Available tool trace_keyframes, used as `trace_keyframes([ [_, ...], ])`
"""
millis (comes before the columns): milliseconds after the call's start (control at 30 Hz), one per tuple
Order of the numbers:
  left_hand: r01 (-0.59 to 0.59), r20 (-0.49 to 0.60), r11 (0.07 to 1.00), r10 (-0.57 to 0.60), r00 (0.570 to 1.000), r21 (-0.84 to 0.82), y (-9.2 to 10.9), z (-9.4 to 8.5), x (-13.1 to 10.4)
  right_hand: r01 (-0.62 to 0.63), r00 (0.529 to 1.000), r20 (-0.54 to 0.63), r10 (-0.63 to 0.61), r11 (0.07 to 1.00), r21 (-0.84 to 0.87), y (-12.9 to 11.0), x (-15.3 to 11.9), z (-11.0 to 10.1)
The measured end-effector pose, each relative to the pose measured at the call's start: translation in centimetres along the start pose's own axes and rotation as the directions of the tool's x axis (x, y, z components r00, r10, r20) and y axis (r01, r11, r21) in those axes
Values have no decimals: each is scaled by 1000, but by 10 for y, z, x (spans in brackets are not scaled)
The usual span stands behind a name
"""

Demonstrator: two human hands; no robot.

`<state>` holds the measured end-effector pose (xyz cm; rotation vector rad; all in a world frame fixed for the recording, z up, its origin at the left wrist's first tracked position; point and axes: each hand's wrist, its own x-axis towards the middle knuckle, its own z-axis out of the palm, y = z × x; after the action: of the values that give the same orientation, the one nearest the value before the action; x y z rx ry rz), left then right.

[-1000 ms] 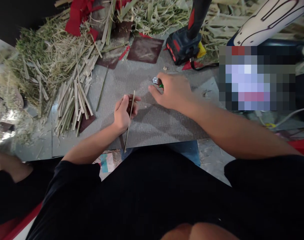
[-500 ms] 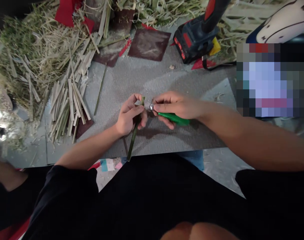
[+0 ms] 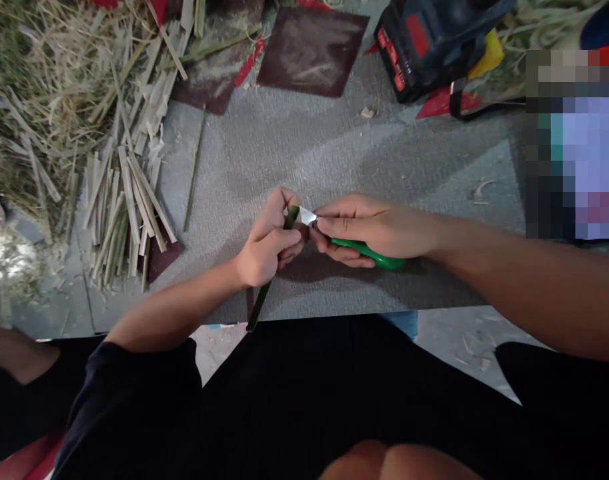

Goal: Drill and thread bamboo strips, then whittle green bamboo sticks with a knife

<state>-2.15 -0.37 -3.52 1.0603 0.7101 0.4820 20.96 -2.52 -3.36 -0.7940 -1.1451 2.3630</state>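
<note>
Over the grey table (image 3: 354,153), my left hand (image 3: 268,243) is closed round a dark green strip (image 3: 261,305), which slants down past the table's front edge. My right hand (image 3: 361,227) grips a knife by its green handle (image 3: 379,259), just right of my left hand. The knife's short, shiny blade (image 3: 307,215) points left and meets or nearly meets the strip's top end; exact contact is too small to tell. My left fingertips are close to the blade.
A bundle of pale strips (image 3: 129,220) and a heap of shavings (image 3: 59,120) lie at the left. Brown sheet (image 3: 311,50) and a black-and-red power tool (image 3: 419,50) are at the back. Another person's arm (image 3: 19,350) shows at the left edge.
The view has shifted closer to the table. The knife's blade now shows more plainly against the strip's top end, and my right fingers lie further along the green handle.
</note>
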Motion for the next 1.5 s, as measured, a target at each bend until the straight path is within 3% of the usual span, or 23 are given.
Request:
trace_keyframes([
  [133,-101,-12,981,105,994,166,1,2,-2,-30,1000,5,30,1000,1,-1,-1,3],
  [333,-245,-53,871,294,954,425,-2,1,2,-49,998,34,46,996,79,2,5,1],
  [600,-246,-76,831,325,943,499,-6,3,-1,-101,995,15,99,988,118,2,4,4],
  [700,-264,-78,831,343,936,490,-10,3,-2,-78,996,-33,83,988,133,1,3,12],
  [767,-269,-92,831,355,930,487,-15,1,-1,-32,990,-128,51,988,151,3,5,16],
  [900,-323,-58,836,387,920,444,-23,-6,3,116,960,-269,-84,987,107,4,8,18],
  [1033,-325,-16,859,360,933,395,-21,-9,5,173,966,-197,-167,985,12,3,6,14],
  [1333,-319,23,838,345,938,442,-15,-6,3,13,999,36,-16,997,77,6,3,6],
  [1500,-303,38,843,320,947,444,-15,-8,2,-59,998,-8,59,998,22,0,-2,5],
])
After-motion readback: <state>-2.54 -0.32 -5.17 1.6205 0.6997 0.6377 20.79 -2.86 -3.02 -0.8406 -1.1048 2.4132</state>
